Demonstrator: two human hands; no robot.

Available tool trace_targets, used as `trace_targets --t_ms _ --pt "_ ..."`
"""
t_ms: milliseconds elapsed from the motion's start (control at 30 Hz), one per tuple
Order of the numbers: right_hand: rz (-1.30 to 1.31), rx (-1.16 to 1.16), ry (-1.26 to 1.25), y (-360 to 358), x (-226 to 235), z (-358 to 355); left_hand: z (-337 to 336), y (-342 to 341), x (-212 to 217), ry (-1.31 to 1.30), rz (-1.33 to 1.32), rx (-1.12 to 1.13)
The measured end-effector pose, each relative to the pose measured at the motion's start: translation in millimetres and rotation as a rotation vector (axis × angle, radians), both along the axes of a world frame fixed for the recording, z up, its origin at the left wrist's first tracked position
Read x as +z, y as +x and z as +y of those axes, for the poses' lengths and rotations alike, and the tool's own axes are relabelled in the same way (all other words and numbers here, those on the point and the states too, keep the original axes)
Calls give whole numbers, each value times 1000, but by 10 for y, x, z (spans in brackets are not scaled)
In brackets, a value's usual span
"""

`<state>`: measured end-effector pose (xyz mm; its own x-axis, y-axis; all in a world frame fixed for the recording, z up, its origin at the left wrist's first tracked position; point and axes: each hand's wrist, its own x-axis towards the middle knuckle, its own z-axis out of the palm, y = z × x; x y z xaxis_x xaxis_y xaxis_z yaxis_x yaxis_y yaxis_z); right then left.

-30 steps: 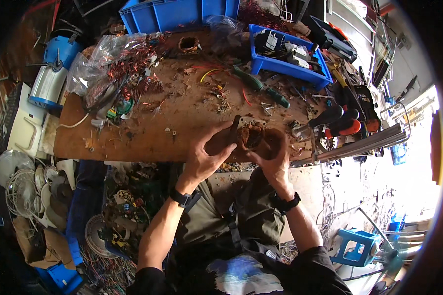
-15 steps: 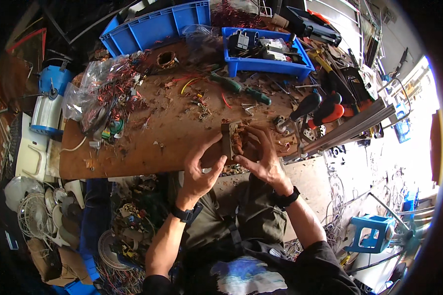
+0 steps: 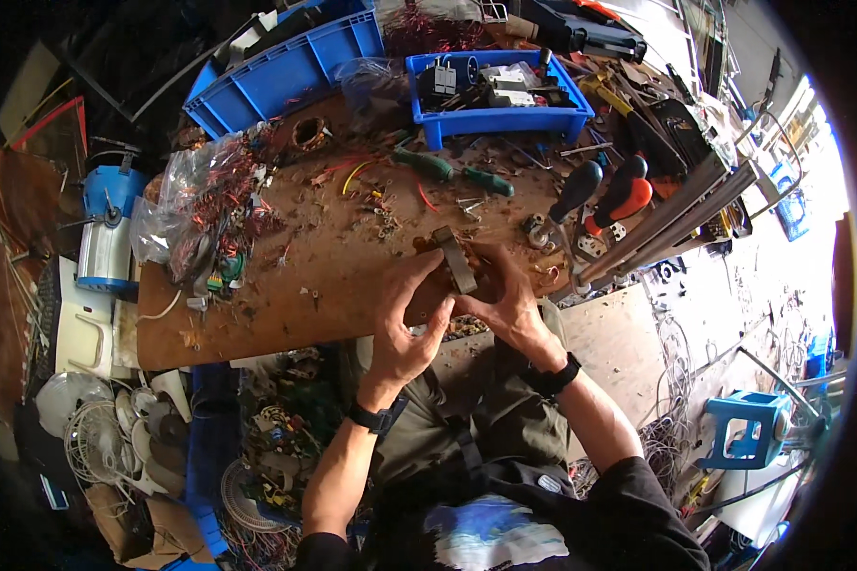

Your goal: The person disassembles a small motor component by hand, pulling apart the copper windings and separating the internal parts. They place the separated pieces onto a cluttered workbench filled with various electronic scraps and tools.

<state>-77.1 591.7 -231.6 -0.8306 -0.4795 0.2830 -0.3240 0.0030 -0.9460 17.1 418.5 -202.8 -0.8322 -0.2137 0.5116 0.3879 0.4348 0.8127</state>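
Both of my hands grip a small rusty brown metal part (image 3: 457, 259) with a flat grey bar across it, held just above the near edge of the wooden workbench (image 3: 286, 305). My left hand (image 3: 405, 319) clasps it from the left and below. My right hand (image 3: 505, 297) holds it from the right, fingers wrapped over its top. Each wrist wears a black watch.
On the bench lie a clear bag of copper wire scraps (image 3: 209, 205), green-handled screwdrivers (image 3: 452, 171), black and orange tool handles (image 3: 605, 190) and two blue bins (image 3: 495, 90). A blue motor (image 3: 105, 228) stands at left. Fan grilles and wire scrap (image 3: 114, 438) lie on the floor; a blue stool (image 3: 752, 428) is at right.
The part has been turned in my hands so its grey bar faces up, and both hands have shifted slightly along the bench edge. The view has tilted.
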Motion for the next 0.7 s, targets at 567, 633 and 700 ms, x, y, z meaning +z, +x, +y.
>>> trace_targets --t_ms 567,633,700 --pt "-139 101 -145 19 74 43 -304 -188 -2 -22 -128 6" --pt "-150 40 -183 22 54 34 -332 -170 -101 -1 -122 61" --pt "-129 43 -61 2 94 35 -404 -149 -244 35 -127 106"
